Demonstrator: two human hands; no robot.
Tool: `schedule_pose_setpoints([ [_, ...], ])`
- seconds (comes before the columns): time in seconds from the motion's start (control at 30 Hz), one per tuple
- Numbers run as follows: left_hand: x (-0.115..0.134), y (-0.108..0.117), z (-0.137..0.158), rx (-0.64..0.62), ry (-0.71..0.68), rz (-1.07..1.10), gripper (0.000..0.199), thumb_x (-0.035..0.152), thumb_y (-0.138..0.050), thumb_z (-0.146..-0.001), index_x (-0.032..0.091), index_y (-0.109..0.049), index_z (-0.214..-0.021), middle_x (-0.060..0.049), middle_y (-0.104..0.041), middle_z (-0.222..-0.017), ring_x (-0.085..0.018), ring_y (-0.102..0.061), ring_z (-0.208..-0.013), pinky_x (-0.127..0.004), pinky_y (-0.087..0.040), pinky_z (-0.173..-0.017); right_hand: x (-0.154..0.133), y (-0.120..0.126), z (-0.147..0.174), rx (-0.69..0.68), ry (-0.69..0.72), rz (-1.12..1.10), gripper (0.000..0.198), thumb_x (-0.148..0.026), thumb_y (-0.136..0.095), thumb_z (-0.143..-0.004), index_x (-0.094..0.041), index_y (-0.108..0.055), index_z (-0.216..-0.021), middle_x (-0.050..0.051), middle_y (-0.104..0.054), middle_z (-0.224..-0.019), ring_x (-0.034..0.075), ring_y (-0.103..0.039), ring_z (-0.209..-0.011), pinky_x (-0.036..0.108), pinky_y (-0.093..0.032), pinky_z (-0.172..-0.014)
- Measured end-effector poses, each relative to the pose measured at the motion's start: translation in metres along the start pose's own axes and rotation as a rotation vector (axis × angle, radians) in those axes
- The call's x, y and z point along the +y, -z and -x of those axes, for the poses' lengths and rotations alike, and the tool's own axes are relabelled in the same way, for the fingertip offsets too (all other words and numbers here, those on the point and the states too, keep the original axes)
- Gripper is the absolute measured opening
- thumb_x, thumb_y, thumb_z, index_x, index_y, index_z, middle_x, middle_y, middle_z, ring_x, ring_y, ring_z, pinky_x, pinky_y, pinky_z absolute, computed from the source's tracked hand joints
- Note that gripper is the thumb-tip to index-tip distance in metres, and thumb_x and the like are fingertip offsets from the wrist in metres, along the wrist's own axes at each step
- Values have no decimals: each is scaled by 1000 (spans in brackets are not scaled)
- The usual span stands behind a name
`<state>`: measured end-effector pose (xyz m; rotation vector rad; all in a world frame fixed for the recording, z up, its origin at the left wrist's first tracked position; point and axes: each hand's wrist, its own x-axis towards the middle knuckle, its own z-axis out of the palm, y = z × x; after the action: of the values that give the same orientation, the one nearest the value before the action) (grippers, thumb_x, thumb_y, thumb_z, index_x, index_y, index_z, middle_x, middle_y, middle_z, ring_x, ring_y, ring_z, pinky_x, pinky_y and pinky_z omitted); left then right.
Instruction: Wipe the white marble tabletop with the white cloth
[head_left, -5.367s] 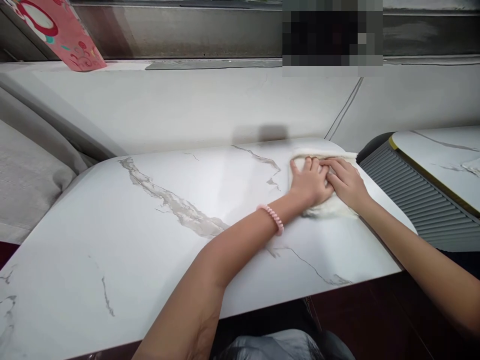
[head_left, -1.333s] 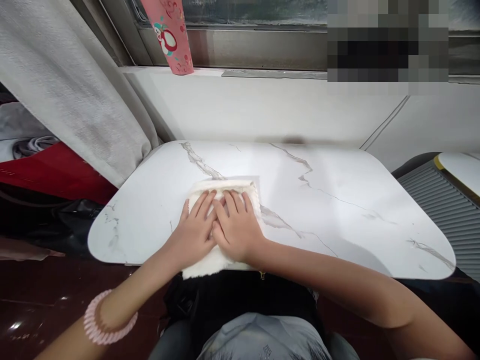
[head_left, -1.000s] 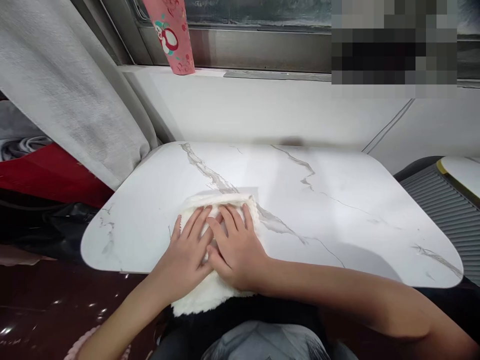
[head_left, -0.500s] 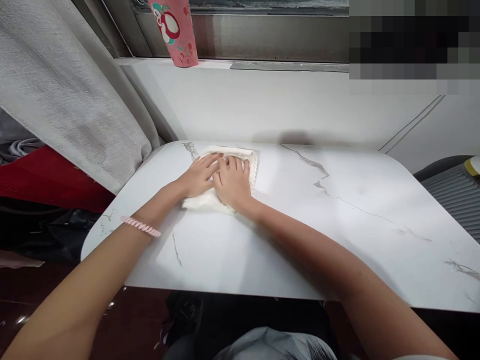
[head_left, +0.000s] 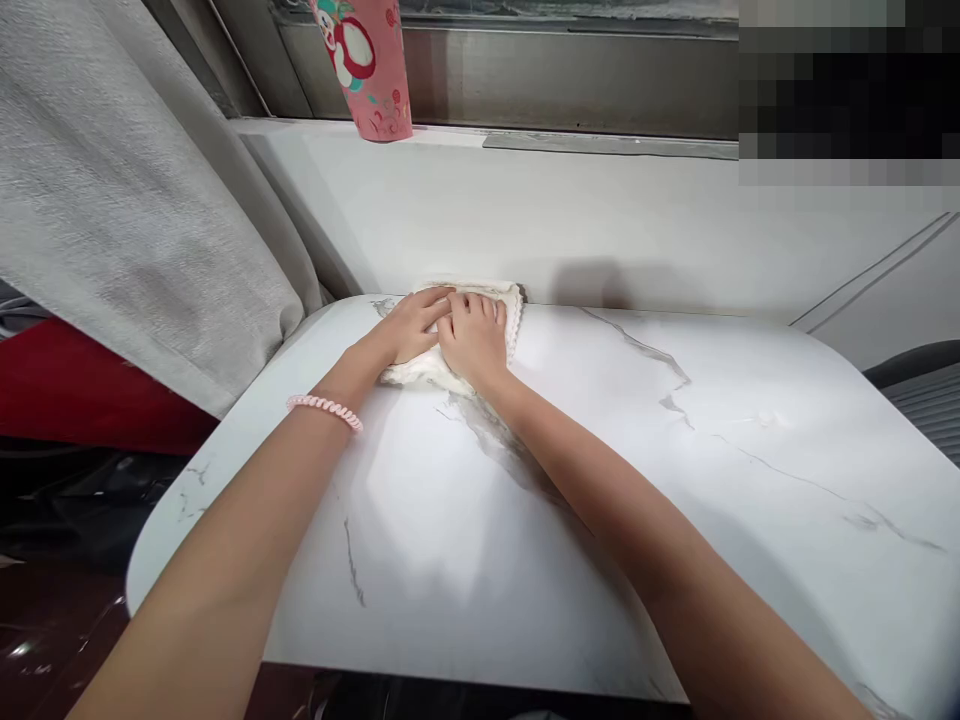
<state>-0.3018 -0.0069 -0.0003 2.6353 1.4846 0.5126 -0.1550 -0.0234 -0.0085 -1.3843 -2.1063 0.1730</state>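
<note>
A cream-white cloth (head_left: 420, 371) with a scalloped edge lies on the white marble-patterned table (head_left: 420, 520), at its far edge by the wall. My left hand (head_left: 411, 328) is spread on the cloth, fingers stretched out and pointing right. Beside it, my right hand (head_left: 476, 338) presses on the cloth with fingers apart and a little bent. The two hands touch, and the right fingertips meet the left ones. Much of the cloth is hidden under both palms. A pink coiled band (head_left: 325, 410) circles my left wrist.
A pink patterned container (head_left: 373, 80) stands on the window sill behind the table. A grey curtain (head_left: 150, 220) hangs at the left, with red fabric (head_left: 90, 395) below it. At the right edge is a grey ribbed object (head_left: 926, 405). A wall bounds the table's far side.
Both hands have pushed the cloth farther away, up to the table's far edge at the wall. The view has shifted, and more of the near table surface shows between my arms.
</note>
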Motion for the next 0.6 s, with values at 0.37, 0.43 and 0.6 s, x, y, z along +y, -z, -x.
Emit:
schedule_pose_setpoints([
  [0.37,-19,-1,-13,51,-31,57,38,32,-42,-85,19,-64,-113,-11,-57,-130,-28,-51,-123,-44,-41,-106,4,-8,-21,-11,6,-18,38,-21,-39,-93,-17,-58,-125,11,-61,-124,27,-47,-121,46,-23,-111],
  [0.43,-18,-2,-12,62,-25,51,37,31,-41,-85,19,-65,-112,-11,-57,-130,-27,-51,-123,-44,-41,-105,3,-7,-20,-4,7,-12,38,-21,-38,-94,-17,-58,-125,11,-61,-124,27,-48,-120,46,-23,-111],
  [0.6,-10,-3,-5,74,40,12,43,32,-39,-87,19,-62,-121,-10,-52,-141,-27,-46,-129,-45,-38,-109,3,-6,-18,-15,23,3,38,-20,-35,-96,-18,-58,-126,11,-61,-124,26,-47,-122,45,-21,-112],
])
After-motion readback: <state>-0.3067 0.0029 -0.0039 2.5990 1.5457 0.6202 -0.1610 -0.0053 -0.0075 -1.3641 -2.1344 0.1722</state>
